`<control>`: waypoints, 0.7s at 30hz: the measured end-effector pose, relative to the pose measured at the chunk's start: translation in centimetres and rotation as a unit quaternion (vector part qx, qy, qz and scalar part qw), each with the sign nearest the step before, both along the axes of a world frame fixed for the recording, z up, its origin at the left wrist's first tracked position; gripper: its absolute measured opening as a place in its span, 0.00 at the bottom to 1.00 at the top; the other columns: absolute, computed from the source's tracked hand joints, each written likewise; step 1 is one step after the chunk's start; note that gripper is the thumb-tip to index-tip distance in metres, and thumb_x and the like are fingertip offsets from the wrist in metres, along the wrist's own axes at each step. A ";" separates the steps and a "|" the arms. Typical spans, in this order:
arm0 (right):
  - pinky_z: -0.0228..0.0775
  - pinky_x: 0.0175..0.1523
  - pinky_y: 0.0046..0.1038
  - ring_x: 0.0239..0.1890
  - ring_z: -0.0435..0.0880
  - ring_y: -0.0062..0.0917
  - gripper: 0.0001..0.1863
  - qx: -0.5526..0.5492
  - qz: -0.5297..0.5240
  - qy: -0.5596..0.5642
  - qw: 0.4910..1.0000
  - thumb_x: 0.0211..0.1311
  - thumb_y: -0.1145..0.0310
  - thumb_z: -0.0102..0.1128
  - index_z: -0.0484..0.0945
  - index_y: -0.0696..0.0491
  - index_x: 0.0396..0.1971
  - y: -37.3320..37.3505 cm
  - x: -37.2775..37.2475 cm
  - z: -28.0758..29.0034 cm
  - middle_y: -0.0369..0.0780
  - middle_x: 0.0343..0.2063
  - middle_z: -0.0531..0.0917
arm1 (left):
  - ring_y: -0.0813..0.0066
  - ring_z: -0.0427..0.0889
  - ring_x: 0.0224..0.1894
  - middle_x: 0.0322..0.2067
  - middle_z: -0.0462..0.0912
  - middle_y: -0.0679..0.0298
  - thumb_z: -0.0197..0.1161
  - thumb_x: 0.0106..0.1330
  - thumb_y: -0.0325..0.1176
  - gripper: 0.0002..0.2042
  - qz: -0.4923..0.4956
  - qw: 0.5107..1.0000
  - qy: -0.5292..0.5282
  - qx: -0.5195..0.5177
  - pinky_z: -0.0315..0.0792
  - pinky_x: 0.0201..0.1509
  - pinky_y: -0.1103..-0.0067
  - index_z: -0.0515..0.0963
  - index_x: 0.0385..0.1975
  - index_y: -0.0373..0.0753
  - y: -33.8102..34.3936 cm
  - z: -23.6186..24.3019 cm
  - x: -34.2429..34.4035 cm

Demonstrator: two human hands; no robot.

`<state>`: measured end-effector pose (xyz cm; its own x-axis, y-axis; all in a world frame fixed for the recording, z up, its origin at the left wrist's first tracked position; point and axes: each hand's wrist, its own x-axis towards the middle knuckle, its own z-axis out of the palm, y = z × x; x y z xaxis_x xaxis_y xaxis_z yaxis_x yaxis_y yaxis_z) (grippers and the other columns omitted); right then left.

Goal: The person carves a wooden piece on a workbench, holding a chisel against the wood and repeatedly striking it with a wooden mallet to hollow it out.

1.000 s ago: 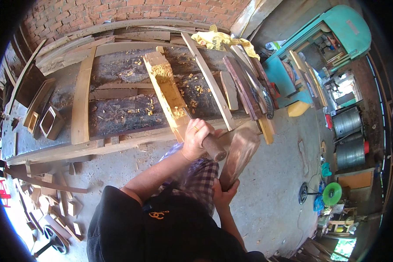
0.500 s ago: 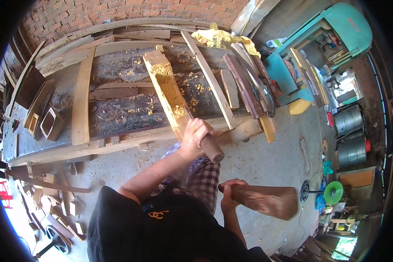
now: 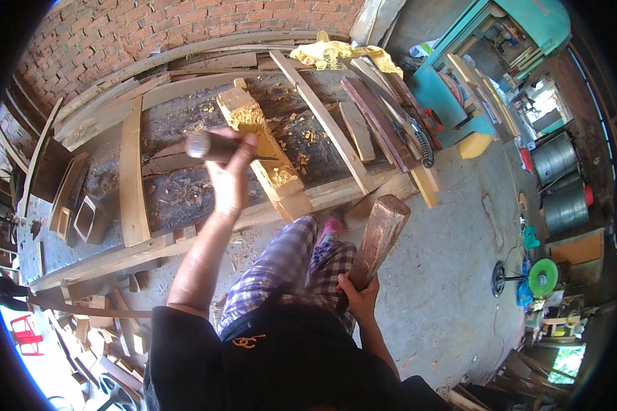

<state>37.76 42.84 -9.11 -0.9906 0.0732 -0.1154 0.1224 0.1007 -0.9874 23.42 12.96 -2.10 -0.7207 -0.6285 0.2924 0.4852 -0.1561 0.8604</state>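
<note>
My left hand [image 3: 230,179] is closed round the brown wooden handle of a chisel [image 3: 209,146]. Its thin blade [image 3: 267,159] points right, over a yellow wooden beam [image 3: 291,203] that lies across the bench. Rough hollows are cut into the beam's top, and wood chips lie in and around them. Low on the right, my right hand [image 3: 359,297] grips a dark wooden mallet [image 3: 382,233] by its narrow end, the thick head tilted up and away from the beam.
The bench has dark slabs [image 3: 185,188] strewn with chips. A pale strip [image 3: 322,123] and several dark boards [image 3: 377,123] lie right of the beam, a wide plank [image 3: 131,178] to its left. A teal machine [image 3: 445,103] stands far right. Offcuts [image 3: 110,322] cover the floor lower left.
My left hand has swung left and turned the chisel, its handle now pointing left instead of toward me. The mallet has swung from pointing right to pointing up and away.
</note>
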 end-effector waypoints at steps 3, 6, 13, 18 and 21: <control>0.72 0.34 0.24 0.25 0.80 0.21 0.16 0.000 -0.008 0.010 1.000 0.52 0.71 0.68 0.72 0.59 0.37 0.0 -0.1 0.5 0.38 0.26 0.80 | 0.75 0.77 0.37 0.35 0.74 0.64 0.67 0.57 0.31 0.15 -0.171 0.984 0.017 -0.038 0.76 0.38 0.78 0.70 0.40 0.42 4.4 -0.1 0.5; 0.72 0.31 0.23 0.23 0.80 0.21 0.13 -0.008 -0.029 0.025 0.999 0.52 0.74 0.67 0.71 0.58 0.34 0.7 -0.1 0.8 0.37 0.23 0.79 | 0.67 0.80 0.40 0.38 0.78 0.61 0.71 0.52 0.26 0.22 -0.089 0.911 0.135 -0.380 0.82 0.41 0.73 0.72 0.46 0.49 8.3 -0.5 -1.0; 0.71 0.25 0.26 0.18 0.77 0.25 0.18 -0.035 -0.084 0.015 0.996 0.53 0.76 0.63 0.66 0.58 0.41 4.4 0.1 2.7 0.39 0.22 0.76 | 0.55 0.76 0.37 0.31 0.75 0.59 0.68 0.37 0.23 0.23 -0.124 0.894 0.050 -0.428 0.71 0.40 0.66 0.75 0.39 0.44 14.1 -1.4 -1.4; 0.72 0.25 0.27 0.18 0.78 0.25 0.20 -0.043 -0.105 0.037 0.993 0.54 0.73 0.63 0.64 0.59 0.43 5.9 -1.0 5.3 0.40 0.22 0.76 | 0.54 0.75 0.37 0.30 0.75 0.59 0.68 0.39 0.22 0.22 -0.079 0.909 0.016 -0.409 0.69 0.40 0.66 0.74 0.39 0.43 15.0 -0.2 -2.7; 0.70 0.24 0.25 0.16 0.76 0.25 0.21 -0.013 -0.107 0.077 0.991 0.58 0.67 0.59 0.62 0.60 0.46 6.5 -1.9 6.8 0.40 0.19 0.75 | 0.53 0.76 0.36 0.30 0.75 0.58 0.68 0.41 0.22 0.21 -0.049 0.921 -0.006 -0.386 0.70 0.39 0.66 0.74 0.38 0.42 15.0 0.5 -3.7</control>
